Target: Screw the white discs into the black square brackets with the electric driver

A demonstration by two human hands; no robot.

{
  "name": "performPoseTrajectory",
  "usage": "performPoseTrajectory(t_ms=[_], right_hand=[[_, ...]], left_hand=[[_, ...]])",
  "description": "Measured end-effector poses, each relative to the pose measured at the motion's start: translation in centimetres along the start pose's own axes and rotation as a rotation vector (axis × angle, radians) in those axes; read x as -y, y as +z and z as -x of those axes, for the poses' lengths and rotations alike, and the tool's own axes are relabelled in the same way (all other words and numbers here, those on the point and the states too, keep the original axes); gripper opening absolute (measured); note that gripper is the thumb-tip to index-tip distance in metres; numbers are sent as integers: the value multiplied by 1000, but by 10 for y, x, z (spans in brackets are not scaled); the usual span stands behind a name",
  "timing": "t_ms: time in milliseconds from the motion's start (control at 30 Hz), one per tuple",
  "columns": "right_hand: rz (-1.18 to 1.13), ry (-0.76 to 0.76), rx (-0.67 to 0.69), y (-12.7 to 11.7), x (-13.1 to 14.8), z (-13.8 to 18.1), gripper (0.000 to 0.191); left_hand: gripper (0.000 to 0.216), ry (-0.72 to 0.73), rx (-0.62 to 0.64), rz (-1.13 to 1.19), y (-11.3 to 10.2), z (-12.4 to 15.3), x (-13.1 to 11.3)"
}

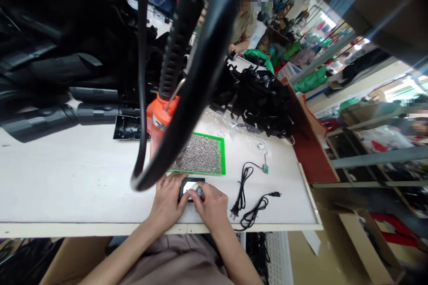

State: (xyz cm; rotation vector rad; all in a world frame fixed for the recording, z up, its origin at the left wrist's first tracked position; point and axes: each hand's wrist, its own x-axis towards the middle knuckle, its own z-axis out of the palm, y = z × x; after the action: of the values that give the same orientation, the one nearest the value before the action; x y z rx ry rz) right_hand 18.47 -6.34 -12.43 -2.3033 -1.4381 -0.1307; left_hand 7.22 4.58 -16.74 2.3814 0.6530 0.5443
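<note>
Near the table's front edge lies a small dark rectangular piece (202, 180) with a bright white middle. My left hand (169, 198) grips its left side, thumb along the near edge and fingers at the far side. My right hand (212, 205) is closed at its right side, with thumb and forefinger pinching a small grey round part (199, 191) over the white area. Just beyond both hands is a green tray (223, 156) filled with tiny shiny metal pieces. An orange power screwdriver (163, 111) hangs upright above the tray's left end.
A thick black cable (187, 111) loops across the near view. Right of my hands lie two coiled black cords (245, 182), one wired to a small green circuit board (265, 168). Black plastic shells (96, 113) are piled left, black parts (257, 98) at the back. A person (244, 31) sits opposite.
</note>
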Motion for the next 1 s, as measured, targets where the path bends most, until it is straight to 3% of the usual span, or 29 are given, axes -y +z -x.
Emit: performPoseTrajectory(t_ms=[233, 333, 467, 600, 767, 1000], right_hand=[[194, 32, 429, -23, 10, -9, 27], [193, 102, 536, -33, 14, -19, 29], [148, 83, 635, -42, 16, -33, 27], [167, 87, 695, -45, 16, -42, 21], [207, -23, 722, -43, 18, -45, 20], [214, 52, 668, -36, 23, -40, 19]], left_hand=[[38, -11, 1, -21, 1, 0, -2], [38, -38, 11, -9, -1, 0, -2], [42, -29, 15, -2, -2, -1, -4], [42, -39, 23, -13, -3, -1, -6], [42, -31, 30, -35, -3, 0, -6], [42, -42, 36, -34, -2, -1, -7]])
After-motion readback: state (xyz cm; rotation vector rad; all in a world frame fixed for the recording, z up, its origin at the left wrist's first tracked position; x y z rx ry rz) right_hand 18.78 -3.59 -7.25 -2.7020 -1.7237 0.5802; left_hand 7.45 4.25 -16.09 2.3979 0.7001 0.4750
